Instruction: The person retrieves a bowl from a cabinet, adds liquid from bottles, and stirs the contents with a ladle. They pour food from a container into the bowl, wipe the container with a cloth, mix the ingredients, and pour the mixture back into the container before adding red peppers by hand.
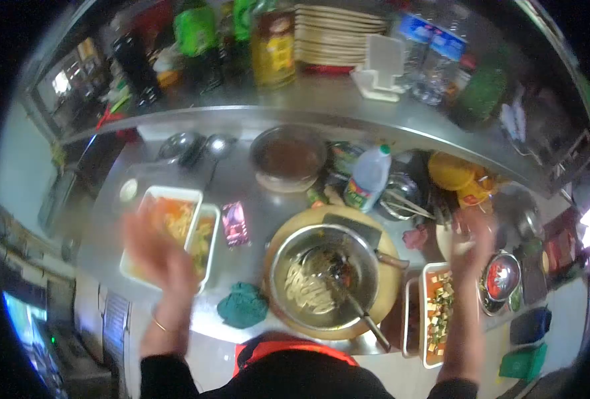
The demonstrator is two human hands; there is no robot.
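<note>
My left hand, blurred by motion, is raised over two white trays at the left, its fingers stretched out with nothing visible in them. The front tray holds orange-red and pale food. My right hand, also blurred, is up at the right with stretched fingers, beside a tray of diced pale and dark green pieces. Between my hands, a steel bowl sits on a round wooden board. Pale strips, a dark seasoning and a long-handled ladle are in it.
A cleaver lies on the board behind the bowl. A green cloth and a pink packet lie left of it. Behind stand a brown-filled pot and a plastic jug. A metal shelf with bottles and stacked plates overhangs the back.
</note>
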